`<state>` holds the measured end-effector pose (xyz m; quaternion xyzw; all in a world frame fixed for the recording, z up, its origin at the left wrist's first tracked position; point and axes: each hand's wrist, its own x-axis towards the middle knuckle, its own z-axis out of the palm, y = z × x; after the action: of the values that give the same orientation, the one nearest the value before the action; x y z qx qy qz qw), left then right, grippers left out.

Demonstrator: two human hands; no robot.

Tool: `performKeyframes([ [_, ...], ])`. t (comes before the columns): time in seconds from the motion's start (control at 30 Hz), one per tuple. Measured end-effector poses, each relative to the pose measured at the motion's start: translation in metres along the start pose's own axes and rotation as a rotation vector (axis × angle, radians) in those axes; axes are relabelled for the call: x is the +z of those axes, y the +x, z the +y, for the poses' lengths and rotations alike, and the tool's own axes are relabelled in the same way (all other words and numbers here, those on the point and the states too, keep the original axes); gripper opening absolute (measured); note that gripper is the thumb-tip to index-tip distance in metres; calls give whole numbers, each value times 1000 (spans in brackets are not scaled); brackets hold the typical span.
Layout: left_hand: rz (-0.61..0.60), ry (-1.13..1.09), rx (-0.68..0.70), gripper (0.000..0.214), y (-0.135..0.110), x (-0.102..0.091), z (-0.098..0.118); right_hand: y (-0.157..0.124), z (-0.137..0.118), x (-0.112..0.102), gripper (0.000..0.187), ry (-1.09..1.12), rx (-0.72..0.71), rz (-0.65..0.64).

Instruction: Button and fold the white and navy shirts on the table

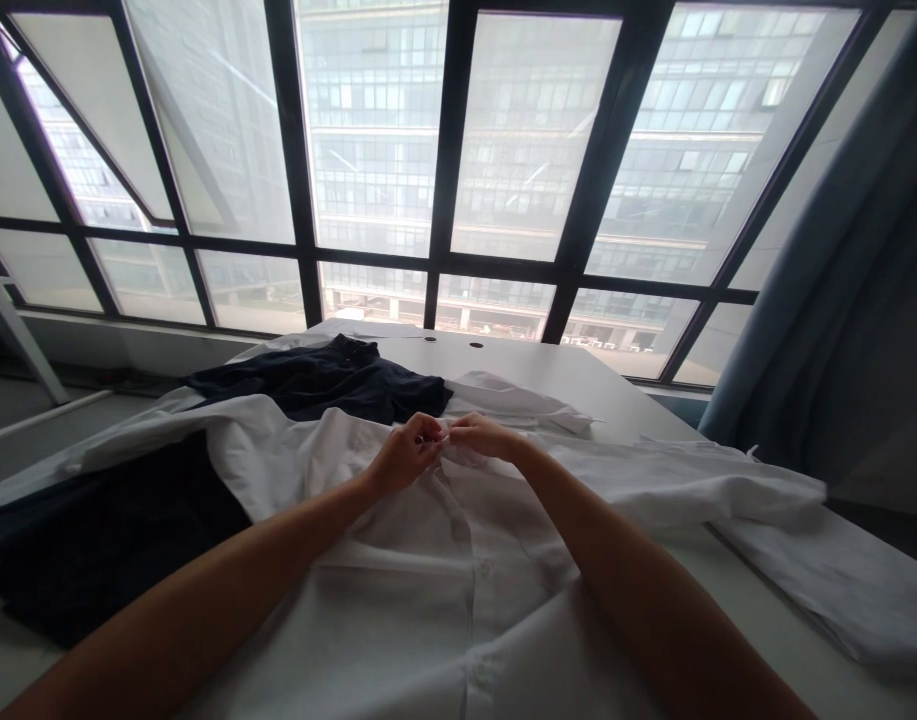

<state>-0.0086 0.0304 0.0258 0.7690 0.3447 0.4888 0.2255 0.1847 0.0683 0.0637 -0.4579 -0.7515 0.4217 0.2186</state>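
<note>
A white button-up shirt point(443, 580) lies spread on the table in front of me, its button placket running up the middle. My left hand point(407, 450) and my right hand point(482, 435) meet at the top of the placket near the collar. Both hands pinch the white fabric there, fingers curled and touching each other. What sits between the fingertips is too small to make out beyond the cloth. One sleeve point(698, 475) stretches out to the right.
A dark navy garment point(323, 380) lies behind the shirt, and another dark cloth point(105, 540) lies at the left. More white fabric point(840, 580) hangs off the table's right edge. A white table point(578, 375), a blue curtain point(840, 300) and large windows lie beyond.
</note>
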Motion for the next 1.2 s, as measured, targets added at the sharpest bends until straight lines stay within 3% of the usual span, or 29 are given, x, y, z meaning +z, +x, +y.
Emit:
performKeyframes([
  [0.2,61,71,59,11,0,2,4,-9,-2,-14,25,-7,-44,-208],
  [0.43,125,82,16,13,1,2,5,-24,-12,-36,27,-193,-120,-211],
  [0.57,80,140,12,13,4,-1,4,-32,-17,-40,15,-500,-107,36],
  [0.7,-128,314,36,32,18,-23,-4,-35,-24,-36,23,-872,-157,261],
  [0.83,-349,606,120,22,37,-51,-12,-37,-25,-38,23,-1050,-129,317],
  [0.93,-477,789,201,17,55,-58,-7,-35,-21,-43,21,-1129,-78,316],
  [1.0,-488,932,259,16,73,-55,1,-31,-21,-48,18,-1199,-52,313],
  [1.1,-404,1108,313,18,106,-43,15,-21,-27,-61,20,-1317,-36,396],
  [1.2,-318,1224,241,28,131,-26,26,-13,-33,-70,31,-1369,-8,530],
])
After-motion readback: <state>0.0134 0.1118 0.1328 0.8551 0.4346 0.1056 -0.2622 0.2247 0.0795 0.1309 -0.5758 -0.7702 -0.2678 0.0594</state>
